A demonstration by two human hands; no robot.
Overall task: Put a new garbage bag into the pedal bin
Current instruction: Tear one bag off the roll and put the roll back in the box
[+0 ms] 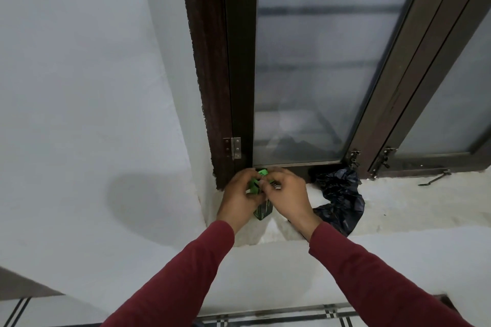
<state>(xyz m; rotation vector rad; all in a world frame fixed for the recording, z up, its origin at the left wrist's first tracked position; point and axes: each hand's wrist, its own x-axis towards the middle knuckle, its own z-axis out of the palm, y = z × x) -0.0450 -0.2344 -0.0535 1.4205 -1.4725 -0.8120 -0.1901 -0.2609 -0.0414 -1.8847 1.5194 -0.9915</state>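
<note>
standing at the windowsill [398, 210], you have no pedal bin in view, so the job is at its start. a crumpled black bag [341, 199] lies on the sill just right of your hands; it looks thin, limp and light, likely slippery, so gather it by a bunched edge rather than a flat face. smaller, the green bag packet [263, 211] sits at the window's corner between your palms. your left hand [240, 198] curls round its side, and your right hand [288, 198] pinches its top flap. fingers bunched close. pull gently; film tears.
</note>
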